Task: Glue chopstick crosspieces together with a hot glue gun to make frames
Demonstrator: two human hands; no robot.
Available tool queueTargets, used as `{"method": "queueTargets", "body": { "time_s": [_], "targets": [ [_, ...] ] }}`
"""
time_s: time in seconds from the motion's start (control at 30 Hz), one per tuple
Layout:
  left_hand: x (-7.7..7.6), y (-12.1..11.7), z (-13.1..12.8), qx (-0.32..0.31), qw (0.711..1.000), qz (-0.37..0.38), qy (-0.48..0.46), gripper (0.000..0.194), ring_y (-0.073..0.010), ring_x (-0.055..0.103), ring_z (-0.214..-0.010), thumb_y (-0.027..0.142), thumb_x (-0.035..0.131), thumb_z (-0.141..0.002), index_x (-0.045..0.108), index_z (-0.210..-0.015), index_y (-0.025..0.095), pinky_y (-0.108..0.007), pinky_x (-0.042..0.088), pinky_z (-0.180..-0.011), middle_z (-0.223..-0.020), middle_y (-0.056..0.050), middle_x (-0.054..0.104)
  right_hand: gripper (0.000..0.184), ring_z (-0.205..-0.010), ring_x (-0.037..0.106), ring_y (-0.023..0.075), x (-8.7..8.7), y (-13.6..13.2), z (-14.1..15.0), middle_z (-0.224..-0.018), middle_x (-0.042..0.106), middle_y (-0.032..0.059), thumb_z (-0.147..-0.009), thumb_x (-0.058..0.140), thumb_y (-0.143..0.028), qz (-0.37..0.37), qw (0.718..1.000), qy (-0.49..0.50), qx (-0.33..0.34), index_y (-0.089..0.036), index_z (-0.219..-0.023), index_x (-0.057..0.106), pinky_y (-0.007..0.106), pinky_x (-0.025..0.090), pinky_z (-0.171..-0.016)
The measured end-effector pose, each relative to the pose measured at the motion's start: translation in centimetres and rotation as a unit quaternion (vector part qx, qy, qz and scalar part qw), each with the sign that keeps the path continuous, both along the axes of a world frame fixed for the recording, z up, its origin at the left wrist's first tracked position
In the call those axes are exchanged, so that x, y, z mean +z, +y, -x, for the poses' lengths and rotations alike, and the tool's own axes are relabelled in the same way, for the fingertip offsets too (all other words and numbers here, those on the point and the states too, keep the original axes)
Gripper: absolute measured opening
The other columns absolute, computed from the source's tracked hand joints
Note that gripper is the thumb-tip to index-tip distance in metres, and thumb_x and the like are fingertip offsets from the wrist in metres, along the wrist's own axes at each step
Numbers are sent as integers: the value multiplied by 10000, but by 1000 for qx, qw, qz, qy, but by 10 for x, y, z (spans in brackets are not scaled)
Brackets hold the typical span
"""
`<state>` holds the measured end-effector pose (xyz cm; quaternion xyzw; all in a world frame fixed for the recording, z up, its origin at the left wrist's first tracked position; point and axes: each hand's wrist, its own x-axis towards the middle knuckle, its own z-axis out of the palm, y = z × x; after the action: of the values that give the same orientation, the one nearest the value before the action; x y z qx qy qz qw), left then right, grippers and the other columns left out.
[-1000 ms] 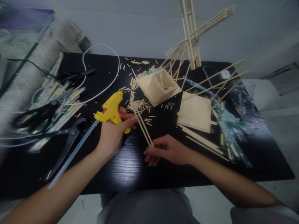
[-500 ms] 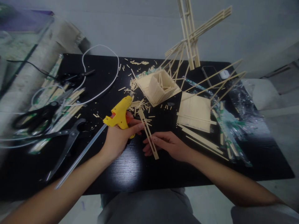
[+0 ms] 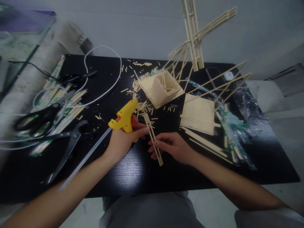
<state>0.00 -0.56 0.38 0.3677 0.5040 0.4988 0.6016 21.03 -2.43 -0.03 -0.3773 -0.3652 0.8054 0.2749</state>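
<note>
A yellow hot glue gun (image 3: 126, 116) is gripped in my left hand (image 3: 125, 138), its nozzle pointing up and away from me. A long clear glue stick (image 3: 85, 159) sticks out of its rear over my left forearm. My right hand (image 3: 172, 145) pinches a narrow frame of joined wooden sticks (image 3: 153, 139), which slants down to the right above the table. My left thumb rests near the frame's upper part. Behind the hands stands a wooden model base with a raised box (image 3: 162, 88), and a flat stick panel (image 3: 198, 112) lies to its right.
Scissors (image 3: 35, 118), pliers (image 3: 73, 136) and bundled sticks (image 3: 59, 123) lie at left beside a looping white cable (image 3: 104, 99). A tall stick cross (image 3: 193, 38) rises at the back. Plastic wrappers (image 3: 235, 136) and a phone (image 3: 212, 77) are at right on the black table (image 3: 152, 183).
Both hands have shifted slightly to the right, carrying the glue gun and the stick frame along. The grips look the same, and the things on the table stay put.
</note>
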Motion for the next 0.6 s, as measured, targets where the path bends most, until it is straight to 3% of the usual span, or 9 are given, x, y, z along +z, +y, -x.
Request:
{"method": "queueTargets", "body": {
  "time_s": [0.27,0.6],
  "targets": [
    [1,1,1,11,1000,-7,-1,478,-170,729,-664,281,988,-681,612,-967,215,-286,618,-655,-801,0,796,394,-686,773,148,2,-2,1,-840,807,43,-857,903,-506,-17,1000,-16,-13,-152,-992,796,296,666,-703],
    [-1,1,1,8,1000,-9,11,479,-190,732,-663,307,993,-673,617,-956,221,-321,626,-670,-787,-3,792,372,-676,757,152,1,-3,2,-841,801,42,-878,877,-509,-51,997,-47,-19,-165,-995,801,302,659,-683]
  ]
}}
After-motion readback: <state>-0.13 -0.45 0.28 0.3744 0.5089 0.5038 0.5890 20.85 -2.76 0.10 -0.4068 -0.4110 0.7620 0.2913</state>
